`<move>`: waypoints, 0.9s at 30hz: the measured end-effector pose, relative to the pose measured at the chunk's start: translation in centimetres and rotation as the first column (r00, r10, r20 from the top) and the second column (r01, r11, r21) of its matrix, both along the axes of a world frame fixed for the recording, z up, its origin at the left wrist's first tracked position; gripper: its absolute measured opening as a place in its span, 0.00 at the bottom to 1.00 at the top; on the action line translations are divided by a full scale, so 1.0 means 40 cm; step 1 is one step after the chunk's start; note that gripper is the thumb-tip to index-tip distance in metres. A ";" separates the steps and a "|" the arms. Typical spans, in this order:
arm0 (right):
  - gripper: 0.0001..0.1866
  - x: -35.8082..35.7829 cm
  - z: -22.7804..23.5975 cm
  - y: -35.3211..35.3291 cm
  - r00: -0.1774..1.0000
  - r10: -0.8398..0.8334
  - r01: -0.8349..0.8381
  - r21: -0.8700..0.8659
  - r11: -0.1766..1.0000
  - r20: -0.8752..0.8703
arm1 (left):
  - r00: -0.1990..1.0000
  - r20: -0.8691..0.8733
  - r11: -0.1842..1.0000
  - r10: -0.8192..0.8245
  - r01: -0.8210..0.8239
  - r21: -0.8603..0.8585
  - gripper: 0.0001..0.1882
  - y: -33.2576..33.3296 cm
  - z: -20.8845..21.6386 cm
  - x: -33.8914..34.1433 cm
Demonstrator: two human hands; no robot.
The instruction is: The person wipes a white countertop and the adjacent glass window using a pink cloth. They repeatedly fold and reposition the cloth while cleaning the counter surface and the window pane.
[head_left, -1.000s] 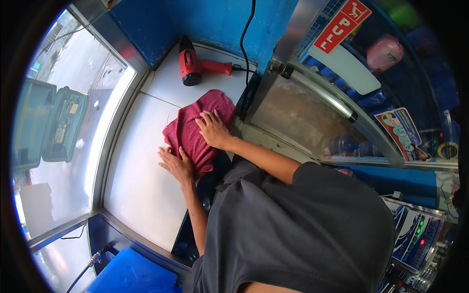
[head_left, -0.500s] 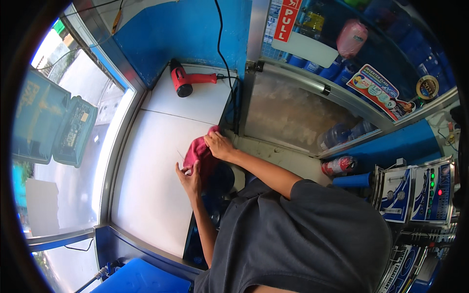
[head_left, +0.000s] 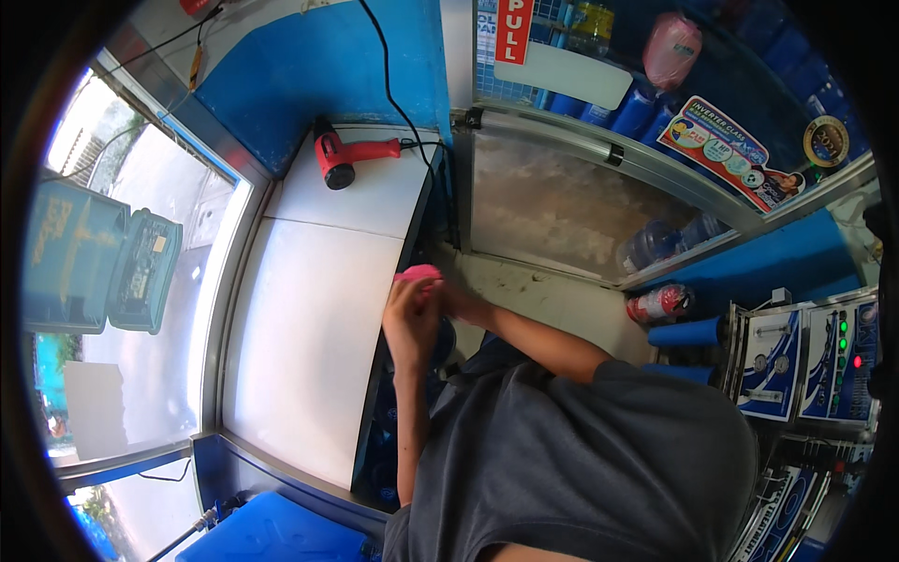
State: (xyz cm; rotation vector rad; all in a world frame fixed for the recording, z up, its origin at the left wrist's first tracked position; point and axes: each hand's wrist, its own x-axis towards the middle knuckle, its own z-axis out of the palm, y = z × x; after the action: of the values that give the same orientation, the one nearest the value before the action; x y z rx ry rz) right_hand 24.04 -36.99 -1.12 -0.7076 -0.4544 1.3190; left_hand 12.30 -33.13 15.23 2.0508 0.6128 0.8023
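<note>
A pink cloth (head_left: 419, 273) is bunched up at the right edge of the white counter (head_left: 304, 318). My left hand (head_left: 409, 323) is closed on it, fingers bent over its lower side. Right up against the cloth is my right hand (head_left: 453, 296), blurred, its fingers hidden behind the left. Farther off on the counter lies a red heat gun (head_left: 361, 152) with a black nozzle, touched by neither hand.
A black cord (head_left: 386, 80) hangs along the blue wall beside the counter. The glass-and-metal door (head_left: 562, 201) stands ahead right. A red fire extinguisher (head_left: 660, 303) is near a panel with lights (head_left: 824, 361). A blue container (head_left: 272, 534) sits at the lower left.
The cloth, hanging spread between my hands before, is now gathered into a small bunch. My left hand has moved up and right to meet the right hand, its spread fingers now closed.
</note>
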 end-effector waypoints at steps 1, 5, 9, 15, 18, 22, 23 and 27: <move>0.18 0.017 -0.019 -0.011 0.976 -0.083 0.091 0.027 0.996 -0.201 | 0.998 -0.036 0.997 -0.045 0.048 0.064 0.08 -0.024 0.005 0.028; 0.17 0.194 -0.014 0.016 0.860 -0.371 0.433 0.115 0.894 -0.351 | 0.958 -0.203 0.954 -0.203 0.240 0.181 0.17 -0.099 0.001 0.113; 0.16 0.483 0.082 0.026 0.744 -0.493 0.584 0.079 0.808 -0.452 | 0.917 -0.181 0.931 -0.356 0.364 0.011 0.20 -0.152 -0.025 0.173; 0.20 0.681 0.116 0.089 0.688 -0.700 0.710 -0.023 0.704 -0.194 | 0.856 -0.276 0.899 -0.438 0.411 -0.151 0.19 -0.184 -0.042 0.230; 0.21 0.699 0.081 0.081 0.623 -0.780 0.782 -0.064 0.620 0.047 | 0.849 -0.298 0.899 -0.437 0.399 -0.179 0.19 -0.189 -0.041 0.256; 0.23 0.714 0.061 -0.021 0.527 -0.846 0.848 -0.109 0.518 0.082 | 0.875 -0.274 0.912 -0.398 0.343 -0.226 0.17 -0.189 -0.056 0.286; 0.22 0.721 0.062 -0.062 0.499 -0.866 0.859 -0.135 0.494 0.009 | 0.888 -0.250 0.913 -0.387 0.331 -0.239 0.17 -0.189 -0.067 0.293; 0.23 0.767 0.076 -0.243 0.833 -0.542 0.548 0.031 0.836 -0.108 | 0.806 -0.275 0.817 -0.524 0.385 -0.430 0.20 -0.192 -0.147 0.349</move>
State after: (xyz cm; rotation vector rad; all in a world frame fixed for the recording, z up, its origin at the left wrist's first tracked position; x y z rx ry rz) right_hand 54.72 -46.71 1.92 -0.6569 -0.1878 0.7863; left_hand 26.24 -40.81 9.34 1.9022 0.3925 -0.0134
